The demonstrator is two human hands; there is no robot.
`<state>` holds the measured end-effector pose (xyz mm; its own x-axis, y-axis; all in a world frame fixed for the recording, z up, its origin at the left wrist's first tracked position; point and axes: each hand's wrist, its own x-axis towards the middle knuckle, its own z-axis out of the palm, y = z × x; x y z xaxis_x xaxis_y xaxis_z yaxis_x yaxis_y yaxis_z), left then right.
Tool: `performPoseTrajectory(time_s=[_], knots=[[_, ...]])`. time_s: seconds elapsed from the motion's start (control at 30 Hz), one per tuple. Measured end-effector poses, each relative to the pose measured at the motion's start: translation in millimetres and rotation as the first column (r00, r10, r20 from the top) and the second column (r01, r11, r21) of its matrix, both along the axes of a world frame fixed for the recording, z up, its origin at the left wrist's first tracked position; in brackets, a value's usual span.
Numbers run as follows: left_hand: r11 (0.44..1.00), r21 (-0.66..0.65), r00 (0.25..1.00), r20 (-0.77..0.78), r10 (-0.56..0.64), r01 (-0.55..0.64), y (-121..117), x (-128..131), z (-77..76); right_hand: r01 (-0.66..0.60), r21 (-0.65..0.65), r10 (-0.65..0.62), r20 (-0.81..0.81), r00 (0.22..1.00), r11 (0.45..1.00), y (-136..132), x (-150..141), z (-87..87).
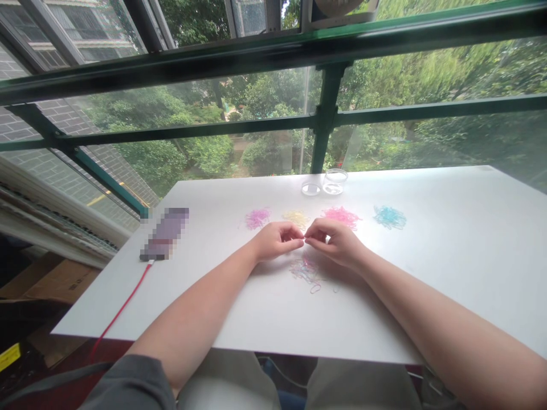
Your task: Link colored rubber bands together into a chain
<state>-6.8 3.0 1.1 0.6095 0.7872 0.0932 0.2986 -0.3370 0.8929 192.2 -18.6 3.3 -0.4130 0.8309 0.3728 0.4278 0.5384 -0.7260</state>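
My left hand [280,240] and my right hand [335,242] meet fingertip to fingertip above the table. Each has its thumb and forefinger pinched; whatever lies between them is too small to make out. Just below them lies a loose pile of mixed-colour elastic bands [304,271]. Behind the hands are sorted piles: purple bands [257,218], pale yellow bands [296,217], pink bands [342,216] and blue bands [390,217]. My hands partly cover the yellow and pink piles.
A clear round container [335,181] and a clear lid [311,189] stand near the far edge of the white table [448,245]. On the left lies a blurred-out phone [166,233] with a red cable [123,304] running over the edge. Windows rise behind the table.
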Motion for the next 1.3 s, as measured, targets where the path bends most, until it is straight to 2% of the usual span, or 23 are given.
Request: performPoseTrajectory(time_s=[0.27,0.77,1.3], knots=[[1.0,-0.015,0.999,-0.033,-0.016,0.016,0.6,0.5,0.3,-0.012,0.017,0.012,0.01,1.0,1.0,0.6,0.2,-1.8],[1.0,-0.017,1.0,0.005,-0.013,0.013,0.0,0.1,0.3,-0.005,0.005,0.005,0.023,1.0,1.0,-0.9,1.6,-0.9],[0.999,0.037,0.999,-0.045,-0.006,0.008,1.5,-1.1,-1.2,0.021,-0.014,-0.02,0.032,0.999,1.0,-2.6,0.8,0.7]])
